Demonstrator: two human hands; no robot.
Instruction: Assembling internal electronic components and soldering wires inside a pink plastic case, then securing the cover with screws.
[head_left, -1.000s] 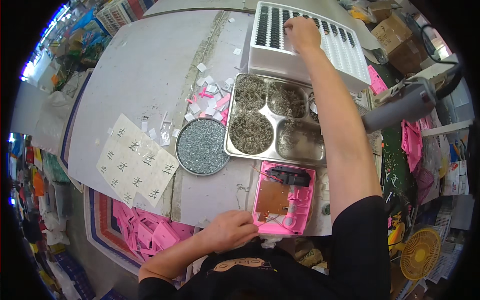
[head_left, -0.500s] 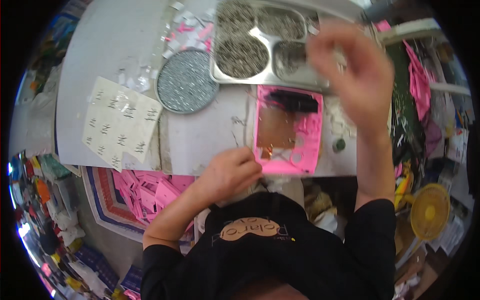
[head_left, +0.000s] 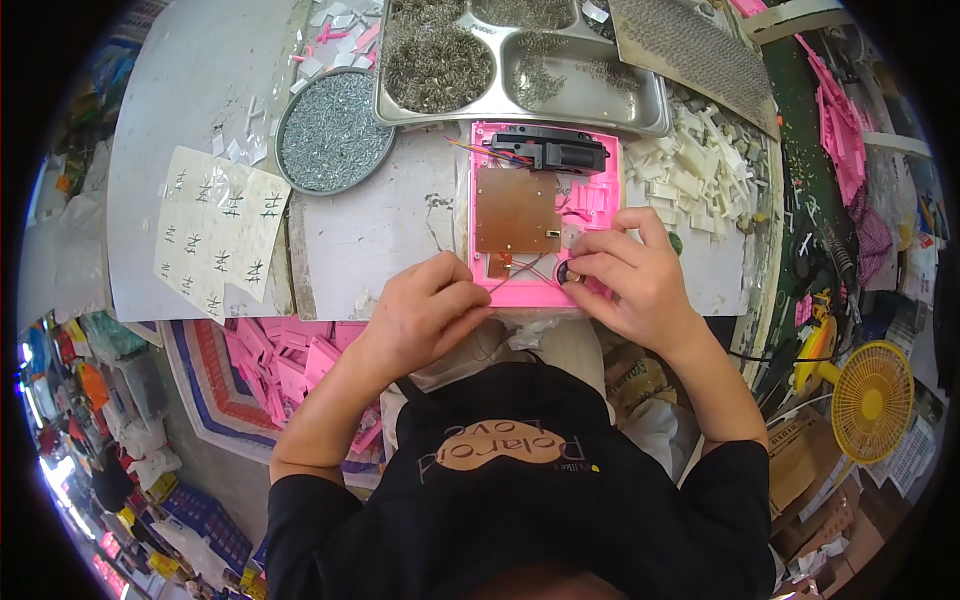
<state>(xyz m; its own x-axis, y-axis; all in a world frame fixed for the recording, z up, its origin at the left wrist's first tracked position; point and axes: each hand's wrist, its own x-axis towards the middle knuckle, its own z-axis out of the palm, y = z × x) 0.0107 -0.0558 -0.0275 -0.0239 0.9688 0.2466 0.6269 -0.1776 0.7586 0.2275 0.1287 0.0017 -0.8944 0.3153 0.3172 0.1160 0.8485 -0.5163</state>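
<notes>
A pink plastic casing (head_left: pixel 530 295) lies open-side up at the table's front edge. Inside it are a brown circuit board (head_left: pixel 516 211), a black mechanism (head_left: pixel 553 150) with coloured wires at the top, and thin wires low down. My right hand (head_left: pixel 635 280) is closed over the casing's lower right, its fingertips pinching a small round dark part (head_left: pixel 568 272). At the lower left edge, my left hand (head_left: pixel 425 310) has thumb and forefinger pinched together where a thin dark wire (head_left: pixel 520 269) reaches the fingertips. What lies under the fingers is partly hidden.
Beyond the casing stands a metal compartment tray (head_left: pixel 590 118) of springs. Left of it are a round dish (head_left: pixel 337 188) of small screws and a marked paper sheet (head_left: pixel 220 230). White plastic parts (head_left: pixel 690 165) heap at right. A yellow fan (head_left: pixel 871 400) stands lower right.
My right hand has come down from over the metal tray to the casing and pinches the round part. My left hand has shifted slightly left and up. The view has shifted too.
</notes>
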